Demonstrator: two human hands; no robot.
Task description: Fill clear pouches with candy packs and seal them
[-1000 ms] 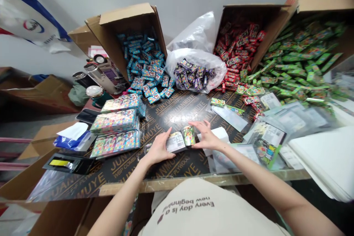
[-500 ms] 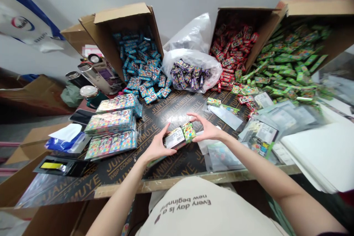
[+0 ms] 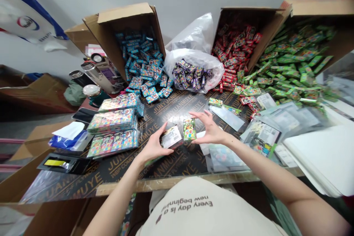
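Observation:
My left hand (image 3: pixel 155 143) is closed around a small block of boxes with a white barcode side (image 3: pixel 171 137) facing up. In my right hand (image 3: pixel 208 128), a small green printed box (image 3: pixel 189 129) is gripped at its ends between thumb and fingers. A narrow gap separates the two, both just above the dark printed board (image 3: pixel 168 167). Beyond the right hand lie another green box (image 3: pixel 215 101) and a clear plastic sleeve (image 3: pixel 226 116).
Stacks of wrapped box packs (image 3: pixel 112 121) stand at left. At the back are cartons of blue boxes (image 3: pixel 143 59), red boxes (image 3: pixel 235 51) and green boxes (image 3: pixel 293 66), with a plastic bag of purple boxes (image 3: pixel 190 75) between. Plastic sleeves (image 3: pixel 290 116) and white sheets (image 3: pixel 318 155) lie at right.
The green box, touching the barcode-sided block before, has come apart from it in my right hand and turned more upright. My left hand has shifted slightly left with the block.

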